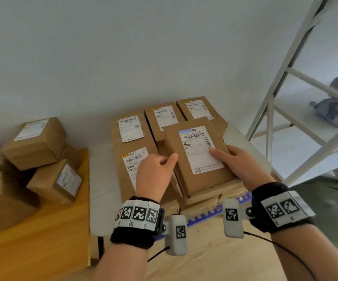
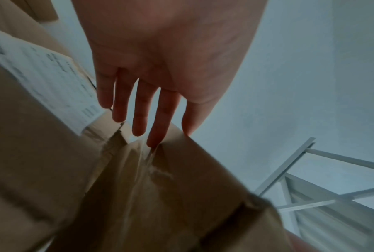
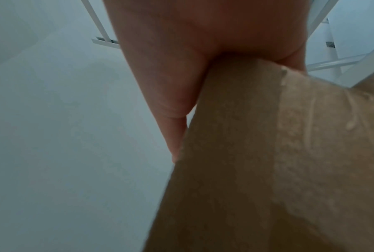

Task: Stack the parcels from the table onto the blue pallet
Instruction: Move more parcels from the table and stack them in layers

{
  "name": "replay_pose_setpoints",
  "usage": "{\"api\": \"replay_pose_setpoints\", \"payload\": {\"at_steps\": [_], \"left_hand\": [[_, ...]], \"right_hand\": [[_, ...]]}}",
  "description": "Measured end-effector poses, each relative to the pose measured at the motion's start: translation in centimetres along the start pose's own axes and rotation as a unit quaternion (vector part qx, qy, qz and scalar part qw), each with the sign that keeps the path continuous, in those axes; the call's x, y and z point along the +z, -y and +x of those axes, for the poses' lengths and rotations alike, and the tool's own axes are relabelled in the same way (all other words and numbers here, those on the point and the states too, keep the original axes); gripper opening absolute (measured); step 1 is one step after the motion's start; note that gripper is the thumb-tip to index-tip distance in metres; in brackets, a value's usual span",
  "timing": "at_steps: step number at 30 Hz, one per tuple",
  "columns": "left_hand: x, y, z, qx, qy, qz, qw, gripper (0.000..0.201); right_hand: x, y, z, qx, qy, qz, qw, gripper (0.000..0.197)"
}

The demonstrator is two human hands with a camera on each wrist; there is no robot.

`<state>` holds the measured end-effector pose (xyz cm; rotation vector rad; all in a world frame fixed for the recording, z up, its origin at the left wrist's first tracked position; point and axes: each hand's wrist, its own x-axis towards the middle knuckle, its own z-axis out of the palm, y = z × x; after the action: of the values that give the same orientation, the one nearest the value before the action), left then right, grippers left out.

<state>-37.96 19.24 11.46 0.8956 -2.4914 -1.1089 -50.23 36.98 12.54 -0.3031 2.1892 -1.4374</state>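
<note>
At the left of the head view, a light wooden bench (image 1: 48,230) carries a loose heap of brown cardboard parcels with white labels (image 1: 36,142); these are not yet moved.

At centre, further brown labelled parcels (image 1: 131,134) lie flat on the blue perforated plastic pallet (image 1: 206,214), of which only the near edge shows, low in the frame. The flat brown cardboard parcel with the large white shipping label (image 1: 196,155) sits on top of this layer, centre right, its near end over a taped parcel below.

The left hand (image 1: 156,175) rests at the parcel's left edge, thumb on the top face. In the left wrist view its fingers (image 2: 138,110) are straight and spread against the cardboard, so its grip is loose, not clasping. The right hand (image 1: 235,161) has its thumb on the label and its fingers wrapped round the right edge: a closed grip on the parcel.

Judgement: the step in hand is seating this parcel on the stack. The next move calls for squaring it to the parcels beneath, releasing, then returning to the bench.

The parcel's long axis runs from lower right to upper left of the frame, skewed slightly against the row beneath. Label faces up.

At far right stands a white metal shelving frame (image 1: 281,82).
</note>
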Motion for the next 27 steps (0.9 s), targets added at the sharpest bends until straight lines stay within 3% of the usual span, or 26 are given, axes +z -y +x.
{"api": "replay_pose_setpoints", "payload": {"at_steps": [3, 6, 10, 14, 18, 27], "left_hand": [[0.2, 0.9, -0.2, -0.009, -0.015, 0.053, 0.998, 0.044], [0.4, 1.3, -0.4, -0.046, 0.008, 0.062, 0.997, 0.044], [1.0, 1.9, -0.5, -0.028, 0.008, 0.121, 0.992, 0.037], [1.4, 2.3, -0.4, 0.0, -0.021, 0.15, 0.988, 0.038], [1.6, 2.4, -0.4, 0.009, -0.003, 0.166, 0.986, 0.046], [2.5, 2.9, -0.6, 0.015, -0.002, 0.202, 0.979, 0.042]], "right_hand": [[0.6, -1.0, 0.9, 0.012, 0.034, 0.005, 0.999, 0.039], [1.3, -1.9, 1.7, 0.012, 0.048, -0.003, 0.999, 0.045], [2.1, -2.9, 2.6, 0.015, 0.066, -0.015, 0.998, 0.048], [2.8, -3.6, 3.4, 0.014, 0.06, -0.029, 0.998, 0.047], [3.2, -3.9, 4.2, 0.006, 0.044, -0.057, 0.997, 0.047], [3.9, -4.2, 4.9, -0.012, 0.029, -0.116, 0.993, 0.055]]}}
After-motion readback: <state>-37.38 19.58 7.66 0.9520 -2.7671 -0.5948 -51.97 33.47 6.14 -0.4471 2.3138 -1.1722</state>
